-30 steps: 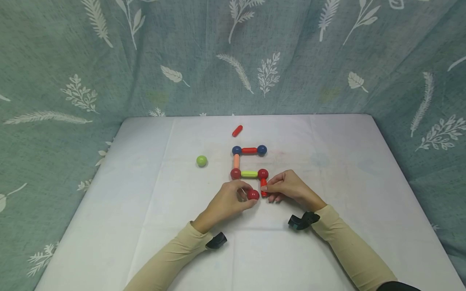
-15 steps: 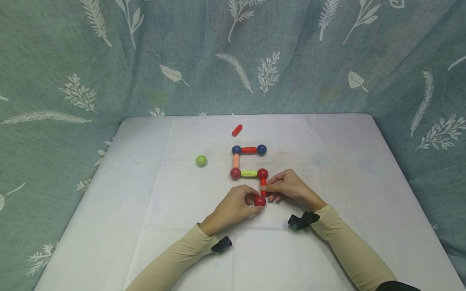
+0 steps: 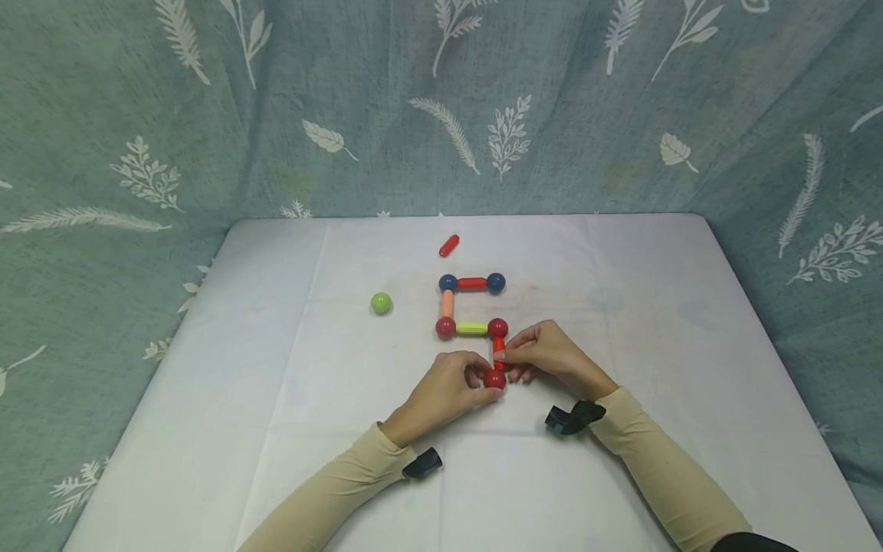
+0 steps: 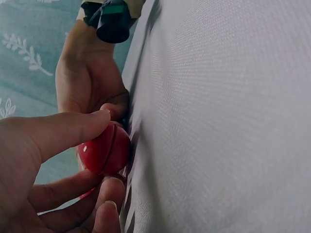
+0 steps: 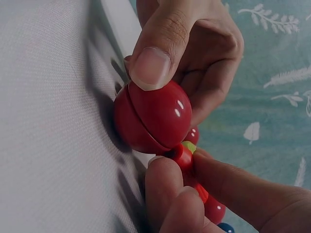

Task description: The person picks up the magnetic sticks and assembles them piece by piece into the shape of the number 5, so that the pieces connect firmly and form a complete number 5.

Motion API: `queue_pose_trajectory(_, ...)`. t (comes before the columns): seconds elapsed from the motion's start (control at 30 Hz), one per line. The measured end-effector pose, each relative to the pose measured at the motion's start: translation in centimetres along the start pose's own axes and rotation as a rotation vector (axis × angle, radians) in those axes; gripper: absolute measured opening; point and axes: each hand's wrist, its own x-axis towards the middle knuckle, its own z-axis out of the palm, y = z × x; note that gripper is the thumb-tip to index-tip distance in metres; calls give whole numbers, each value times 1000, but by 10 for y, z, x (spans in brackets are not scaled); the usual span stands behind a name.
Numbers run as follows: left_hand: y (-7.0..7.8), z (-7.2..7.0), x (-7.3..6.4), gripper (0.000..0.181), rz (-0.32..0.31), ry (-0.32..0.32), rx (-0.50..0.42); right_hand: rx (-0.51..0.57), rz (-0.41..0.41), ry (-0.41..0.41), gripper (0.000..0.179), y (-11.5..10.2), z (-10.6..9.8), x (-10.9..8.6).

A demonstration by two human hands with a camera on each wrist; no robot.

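In the head view my left hand [image 3: 444, 392] pinches a red ball [image 3: 494, 379] between thumb and fingers, low over the white cloth. A groove runs round that ball in both wrist views. My right hand [image 3: 549, 355] pinches a short red rod [image 3: 499, 349], whose far end meets another red ball [image 3: 497, 328]. The held ball sits at the rod's near end; in the right wrist view they look in contact or nearly so. From the far ball, a yellow-green rod [image 3: 472, 328], a red ball [image 3: 445, 328], a peach rod [image 3: 448, 303] and a blue ball [image 3: 448, 284] continue the chain.
The chain ends with a red rod [image 3: 472, 284] and a second blue ball [image 3: 495, 284]. A green ball [image 3: 381, 303] lies to the left, and a loose red rod [image 3: 449, 245] farther back. A leaf-patterned curtain [image 3: 386, 84] surrounds the white-covered table [image 3: 621, 276].
My left hand has carried the red ball right and slightly toward the near side, up to the near end of the held rod. My right hand keeps its grip in the same place.
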Motion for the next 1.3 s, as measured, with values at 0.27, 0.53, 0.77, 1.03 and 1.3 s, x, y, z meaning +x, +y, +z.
queue_pose_trajectory(0.27, 2, 1, 0, 31, -16, 20, -23, -25, -15, -5, 30, -2, 0, 0)
queue_pose_trajectory(0.53, 2, 1, 0, 32, -23, 28, -28, -38, -27, -7, 31, -5, 1, 0)
queue_pose_trajectory(0.77, 0, 1, 0, 32, -19, 31, -30, -53, -33, 3, 30, -4, 2, 0)
queue_pose_trajectory(1.03, -1, 2, 1, 32, -25, 30, -35, -48, -20, 1, 30, -5, 2, 0)
queue_pose_trajectory(1.3, 0, 4, 3, 32, -21, 24, -39, -45, 4, -3, 35, -5, -1, -3)
